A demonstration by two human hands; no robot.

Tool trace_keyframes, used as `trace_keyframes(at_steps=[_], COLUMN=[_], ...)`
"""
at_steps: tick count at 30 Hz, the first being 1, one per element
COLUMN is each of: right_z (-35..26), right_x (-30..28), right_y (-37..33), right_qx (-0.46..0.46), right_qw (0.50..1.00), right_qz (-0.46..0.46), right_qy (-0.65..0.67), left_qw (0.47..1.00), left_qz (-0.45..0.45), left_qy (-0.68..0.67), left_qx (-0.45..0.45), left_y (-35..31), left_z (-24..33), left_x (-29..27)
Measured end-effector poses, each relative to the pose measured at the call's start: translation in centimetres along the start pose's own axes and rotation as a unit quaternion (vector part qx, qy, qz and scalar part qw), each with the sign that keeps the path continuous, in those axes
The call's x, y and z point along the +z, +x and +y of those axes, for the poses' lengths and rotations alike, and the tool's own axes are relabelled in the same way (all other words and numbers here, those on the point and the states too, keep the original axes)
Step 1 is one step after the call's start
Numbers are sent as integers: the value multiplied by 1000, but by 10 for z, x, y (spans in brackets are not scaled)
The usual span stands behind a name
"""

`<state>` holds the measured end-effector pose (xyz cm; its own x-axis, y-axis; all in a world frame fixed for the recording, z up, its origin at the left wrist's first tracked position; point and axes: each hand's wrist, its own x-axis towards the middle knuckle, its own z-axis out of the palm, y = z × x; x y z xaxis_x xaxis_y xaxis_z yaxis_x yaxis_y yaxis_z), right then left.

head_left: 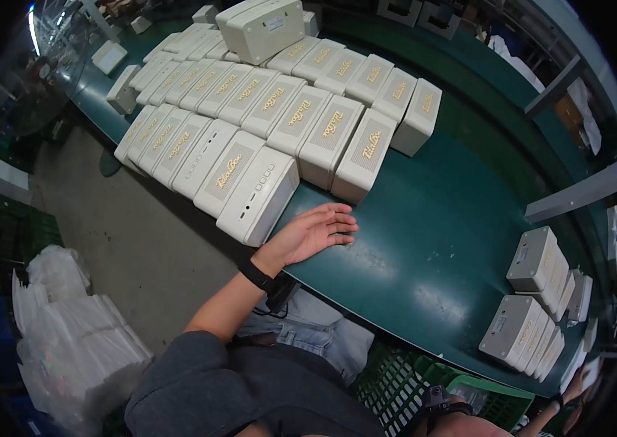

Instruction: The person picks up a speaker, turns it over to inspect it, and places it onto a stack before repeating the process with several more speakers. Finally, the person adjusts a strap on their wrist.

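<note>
My left hand [315, 231], a black band round its wrist, lies at the near edge of the green table. It holds nothing; its fingers are loosely spread and a little bent. Close to it stands a cream box-shaped speaker housing [268, 193] with a row of ports and square cut-outs on top. Rows of similar housings with gold lettering and perforated panels [323, 127] fill the table's left and far part. At the lower edge, a black wrist device and some skin show what seems to be my right hand [463, 417]; its fingers are hidden.
Short stacks of housings [516, 328] stand at the table's right end, beside another person's banded hand [576, 384]. One housing [261, 33] sits on top of the far rows. Green crates [388, 379] stand below the table edge. White wrapped sheets [79, 349] lie lower left.
</note>
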<state>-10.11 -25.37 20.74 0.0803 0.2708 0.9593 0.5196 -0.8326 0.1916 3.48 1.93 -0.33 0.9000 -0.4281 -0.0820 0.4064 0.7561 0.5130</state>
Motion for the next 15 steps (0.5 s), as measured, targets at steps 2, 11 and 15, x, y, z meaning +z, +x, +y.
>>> trace_keyframes(at_steps=[2,11,15], right_z=[-2,-7,0], right_x=[-3,0,12], right_y=[1,3,-15], right_qx=[11,48,26], right_qw=[1000,996,997], right_qz=[-24,-76,-5], right_qy=[10,25,73], left_qw=[1000,1000,1000], left_qz=[-5,-4,-3], left_qy=[-4,0,-3], left_qx=[0,3,0], left_y=[1,-1,1], left_z=[-3,-6,-6], left_x=[1,-5,-2])
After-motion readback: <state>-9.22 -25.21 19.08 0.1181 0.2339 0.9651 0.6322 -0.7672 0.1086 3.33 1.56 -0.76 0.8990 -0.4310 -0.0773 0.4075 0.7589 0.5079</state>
